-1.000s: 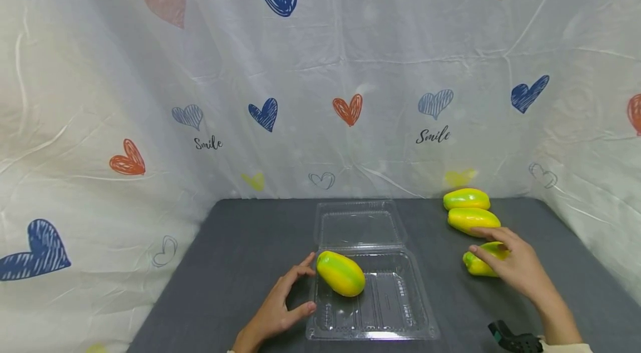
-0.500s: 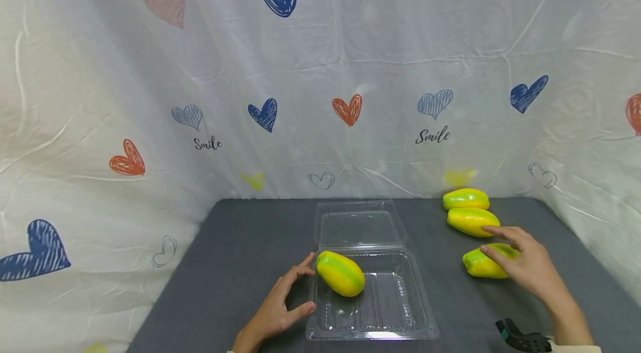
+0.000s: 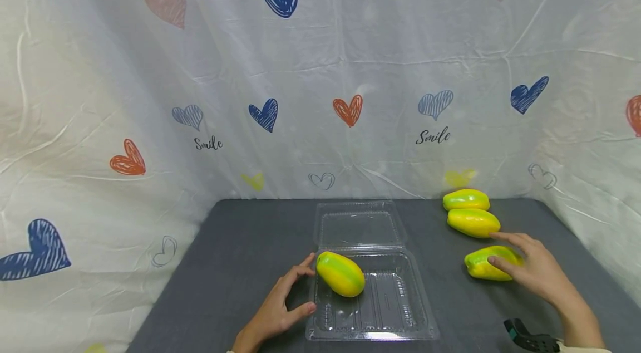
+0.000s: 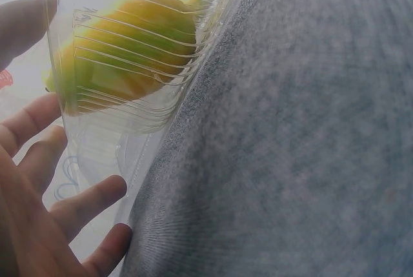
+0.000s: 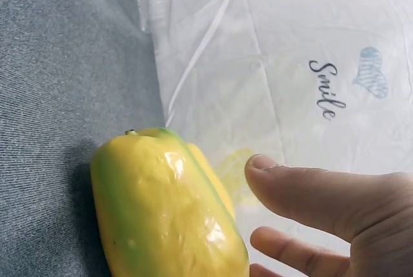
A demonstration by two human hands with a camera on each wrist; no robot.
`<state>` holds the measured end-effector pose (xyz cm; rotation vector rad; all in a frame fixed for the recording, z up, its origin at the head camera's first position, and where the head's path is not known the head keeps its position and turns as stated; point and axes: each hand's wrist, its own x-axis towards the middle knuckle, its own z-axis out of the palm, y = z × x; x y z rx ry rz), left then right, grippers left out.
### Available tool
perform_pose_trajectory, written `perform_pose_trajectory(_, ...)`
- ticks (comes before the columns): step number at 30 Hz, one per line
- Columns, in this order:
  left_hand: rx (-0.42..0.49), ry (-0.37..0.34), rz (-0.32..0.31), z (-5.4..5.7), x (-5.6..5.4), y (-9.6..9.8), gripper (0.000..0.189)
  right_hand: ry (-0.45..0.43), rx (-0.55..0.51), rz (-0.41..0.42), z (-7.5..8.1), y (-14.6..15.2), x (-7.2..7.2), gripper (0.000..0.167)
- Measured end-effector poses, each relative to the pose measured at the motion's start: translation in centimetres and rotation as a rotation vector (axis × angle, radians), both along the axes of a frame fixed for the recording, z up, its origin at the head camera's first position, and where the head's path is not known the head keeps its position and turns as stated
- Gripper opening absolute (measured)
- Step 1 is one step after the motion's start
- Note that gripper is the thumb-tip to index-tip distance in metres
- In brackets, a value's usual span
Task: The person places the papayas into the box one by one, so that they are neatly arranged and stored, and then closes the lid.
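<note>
A yellow-green papaya (image 3: pixel 340 274) lies tilted in the base of a clear plastic clamshell box (image 3: pixel 380 336), whose lid (image 3: pixel 363 225) is folded back. My left hand (image 3: pixel 277 304) is at the box's left side, fingers spread and fingertips at its wall; through that wall the left wrist view shows the papaya (image 4: pixel 129 51). On the right, my right hand (image 3: pixel 538 266) hovers over the nearest loose papaya (image 3: pixel 483 264), thumb and fingers apart. In the right wrist view, the thumb (image 5: pixel 303 193) stands beside that papaya (image 5: pixel 161 206) with a gap between.
Two more papayas, a middle one (image 3: pixel 473 222) and a rear one (image 3: pixel 466 199), lie behind the nearest one at the back right. The grey tabletop (image 3: pixel 250 230) ends at a white curtain (image 3: pixel 300 63) printed with hearts.
My right hand has drawn back to the right and slightly toward me, uncovering more of the nearest loose papaya, which has shifted slightly. My left hand and the box stay put.
</note>
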<state>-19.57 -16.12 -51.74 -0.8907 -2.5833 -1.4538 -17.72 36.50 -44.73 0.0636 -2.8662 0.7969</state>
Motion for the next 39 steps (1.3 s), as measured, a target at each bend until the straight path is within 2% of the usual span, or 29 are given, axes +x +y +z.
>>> perform_pose_trajectory(11, -0.002, 0.017, -0.007, -0.02, -0.07, -0.10, 0.048, -0.017, 0.014, 0.002, -0.15, 0.36, -0.01, 0.063)
perform_pose_trajectory(21, -0.013, 0.003, 0.003, -0.01, -0.03, -0.11, 0.046, -0.049, 0.013, 0.009, -0.39, 0.70, -0.13, 0.063)
perform_pose_trajectory(24, -0.020, 0.017, -0.003, -0.06, -0.08, -0.14, 0.047, -0.036, 0.012, 0.025, -0.59, 0.75, -0.14, 0.061)
perform_pose_trajectory(29, -0.005, 0.001, -0.010, 0.12, 0.02, -0.14, 0.047, -0.021, 0.022, 0.043, -0.95, 0.87, -0.23, 0.057)
perform_pose_trajectory(39, -0.016, 0.022, -0.005, -0.01, -0.08, -0.13, 0.048, -0.029, 0.042, 0.025, -0.71, 0.73, -0.34, 0.056)
